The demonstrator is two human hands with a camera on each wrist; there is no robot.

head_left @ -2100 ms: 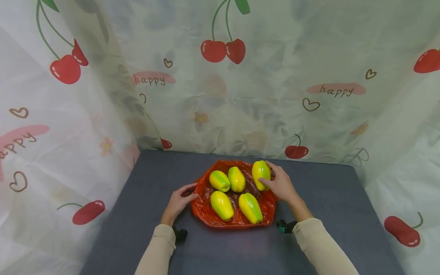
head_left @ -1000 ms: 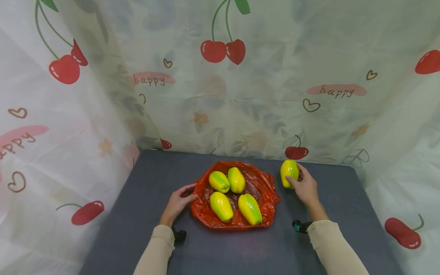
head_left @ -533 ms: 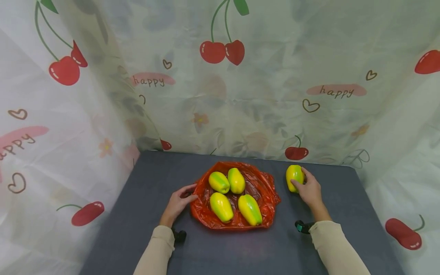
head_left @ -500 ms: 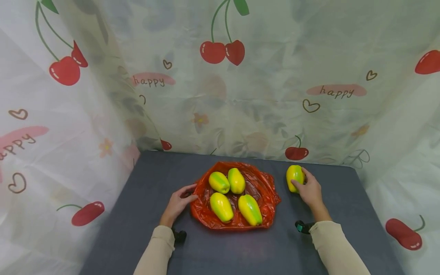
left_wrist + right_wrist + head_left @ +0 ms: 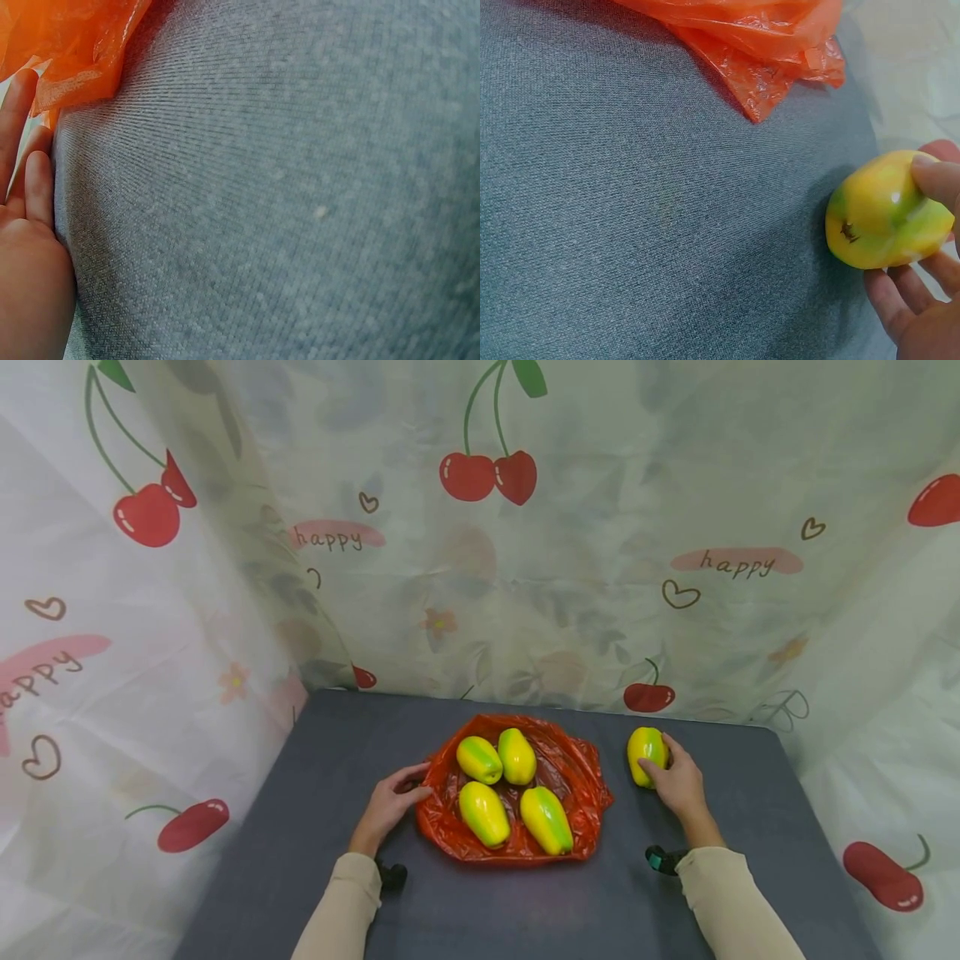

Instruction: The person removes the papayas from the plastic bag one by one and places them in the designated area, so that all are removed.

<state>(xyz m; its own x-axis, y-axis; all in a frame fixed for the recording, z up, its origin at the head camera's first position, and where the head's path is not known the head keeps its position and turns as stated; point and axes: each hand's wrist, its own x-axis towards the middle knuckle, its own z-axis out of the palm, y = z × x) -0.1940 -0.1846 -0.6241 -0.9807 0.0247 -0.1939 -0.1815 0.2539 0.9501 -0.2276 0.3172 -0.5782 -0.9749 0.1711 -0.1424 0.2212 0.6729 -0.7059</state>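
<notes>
A red plastic bag (image 5: 577, 827) lies spread wide on the dark grey table, with several yellow-green papayas (image 5: 483, 814) inside it. At the bag's left edge is my left hand (image 5: 386, 810); in the left wrist view its fingers (image 5: 15, 112) are fairly straight and touch the plastic. To the right of the bag, my right hand (image 5: 680, 785) grips one papaya (image 5: 647, 756) between thumb and fingers. The right wrist view shows this papaya (image 5: 877, 210) low at the table surface, its dark stem mark facing the camera. Its far side is hidden by the hand.
The grey table (image 5: 480, 910) ends at a back edge just beyond the bag. White curtains (image 5: 570, 610) printed with cherries and hearts hang behind and at both sides. A loose corner of the bag (image 5: 761, 90) sticks out toward the right hand.
My right hand has carried one papaya out of the bag to the right, then lowered it slightly nearer to me at the table. The left hand has stayed by the bag's edge.
</notes>
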